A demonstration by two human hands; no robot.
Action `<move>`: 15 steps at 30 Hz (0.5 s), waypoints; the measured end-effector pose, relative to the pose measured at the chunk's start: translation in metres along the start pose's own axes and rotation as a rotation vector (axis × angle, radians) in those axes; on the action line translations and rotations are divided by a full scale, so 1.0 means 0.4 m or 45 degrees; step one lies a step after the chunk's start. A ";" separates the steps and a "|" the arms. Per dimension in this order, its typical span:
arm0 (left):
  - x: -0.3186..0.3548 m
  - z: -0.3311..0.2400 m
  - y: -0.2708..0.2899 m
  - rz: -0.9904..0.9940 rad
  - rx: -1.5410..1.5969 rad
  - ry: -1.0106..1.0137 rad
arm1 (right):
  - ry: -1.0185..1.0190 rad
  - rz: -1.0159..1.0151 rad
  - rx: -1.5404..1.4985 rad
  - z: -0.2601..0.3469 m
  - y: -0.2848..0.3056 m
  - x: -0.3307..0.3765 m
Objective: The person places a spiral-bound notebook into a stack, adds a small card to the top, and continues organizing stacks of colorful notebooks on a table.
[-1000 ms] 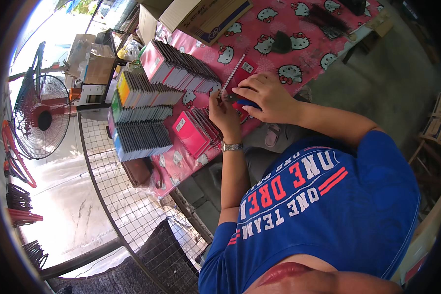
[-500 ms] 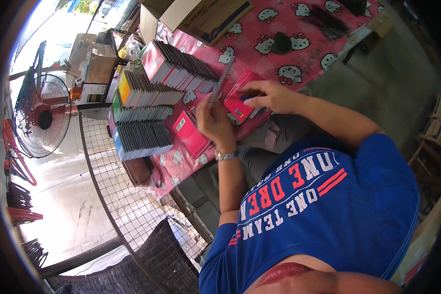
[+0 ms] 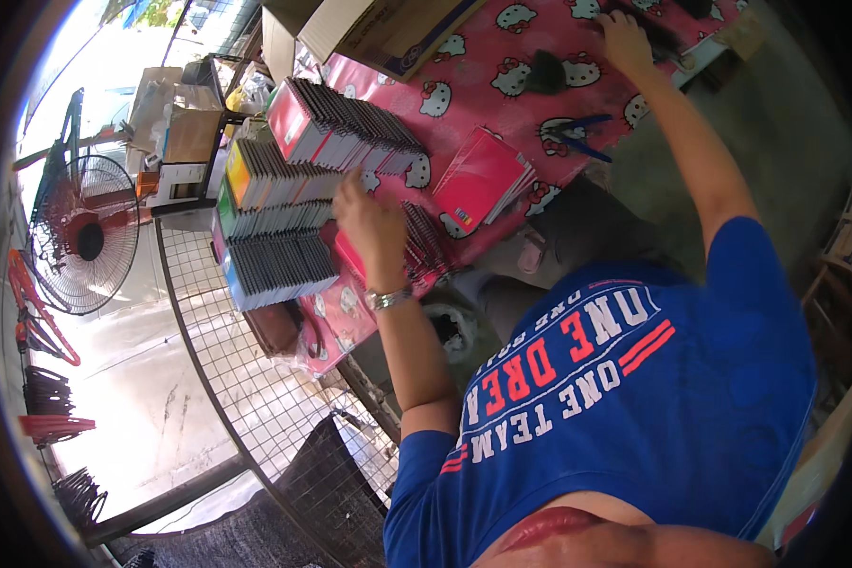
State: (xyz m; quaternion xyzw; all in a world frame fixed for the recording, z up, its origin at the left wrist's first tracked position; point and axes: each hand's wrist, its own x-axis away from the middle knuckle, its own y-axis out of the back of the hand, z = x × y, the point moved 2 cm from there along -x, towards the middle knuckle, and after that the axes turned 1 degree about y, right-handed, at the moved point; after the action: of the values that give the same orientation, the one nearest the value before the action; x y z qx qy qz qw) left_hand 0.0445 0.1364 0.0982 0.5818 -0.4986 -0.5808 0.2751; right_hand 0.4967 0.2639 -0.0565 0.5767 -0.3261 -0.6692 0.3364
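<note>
My left hand (image 3: 371, 220) is over the pink spiral-bound notebooks (image 3: 422, 241) near the table's front edge. Its fingers are loosely bent and apart, with nothing seen between them. Stretched far out, my right hand (image 3: 627, 45) touches or hovers at a dark pile (image 3: 655, 36), apparently black binding coils; its fingers are spread. Between the hands lies a small stack of pink-covered booklets (image 3: 484, 178), no coil visible on them. A cutter or pliers with blue handles (image 3: 582, 135) lies on the cloth beside it, handles apart.
Rows of spiral notebooks (image 3: 279, 265) in several colours stand at the left of the pink patterned tablecloth (image 3: 464, 76). A cardboard box (image 3: 388, 38) is at the back, near a dark lump (image 3: 545, 72). A brown bag (image 3: 273, 328) and wire mesh (image 3: 218, 350) border the left.
My left hand has let go of the notebook it held up and moved left. My right hand has left the booklet stack for the far right pile; the blue-handled tool now lies on the cloth.
</note>
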 end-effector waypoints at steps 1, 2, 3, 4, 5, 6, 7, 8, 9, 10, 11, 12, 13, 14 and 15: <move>-0.028 -0.100 -0.033 0.122 0.289 -0.123 | 0.000 -0.008 0.031 -0.049 -0.013 -0.015; -0.024 -0.116 -0.087 0.238 0.336 -0.110 | 0.066 0.071 0.062 -0.078 -0.046 -0.019; -0.017 -0.114 -0.135 0.358 0.380 -0.095 | 0.131 0.154 0.092 -0.093 -0.070 -0.024; -0.020 -0.119 -0.149 0.359 0.381 -0.099 | 0.127 0.154 0.094 -0.098 -0.070 -0.033; -0.022 -0.120 -0.165 0.463 0.345 -0.003 | 0.111 0.246 0.075 -0.107 -0.072 -0.041; -0.025 -0.118 -0.179 0.565 0.309 0.091 | 0.095 0.339 0.055 -0.117 -0.072 -0.050; -0.036 -0.116 -0.190 0.576 0.316 0.072 | 0.076 0.341 0.068 -0.144 -0.078 -0.060; -0.047 -0.112 -0.195 0.592 0.414 0.117 | 0.072 0.208 -0.023 -0.172 -0.074 -0.081; -0.057 -0.111 -0.201 0.608 0.513 0.162 | 0.070 0.072 -0.109 -0.203 -0.065 -0.088; -0.051 -0.097 -0.200 0.605 0.502 0.184 | 0.084 0.078 -0.128 -0.165 -0.043 -0.094; -0.044 -0.081 -0.193 0.516 0.497 0.218 | 0.073 0.036 -0.150 -0.094 0.020 -0.103; -0.045 -0.077 -0.186 0.432 0.502 0.227 | 0.045 -0.014 -0.152 -0.040 0.093 -0.110; -0.054 -0.096 -0.168 0.439 0.508 0.214 | 0.066 -0.034 -0.218 -0.015 0.131 -0.114; -0.069 -0.126 -0.136 0.420 0.539 0.325 | 0.077 -0.056 -0.278 0.003 0.163 -0.111; -0.081 -0.138 -0.112 0.390 0.564 0.443 | 0.009 0.021 -0.426 0.044 0.191 -0.106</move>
State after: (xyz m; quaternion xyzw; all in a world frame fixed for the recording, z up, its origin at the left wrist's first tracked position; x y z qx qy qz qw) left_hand 0.1140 0.1670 0.0804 0.6363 -0.6402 -0.3016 0.3070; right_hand 0.4896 0.2569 0.0321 0.5124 -0.2134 -0.7094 0.4344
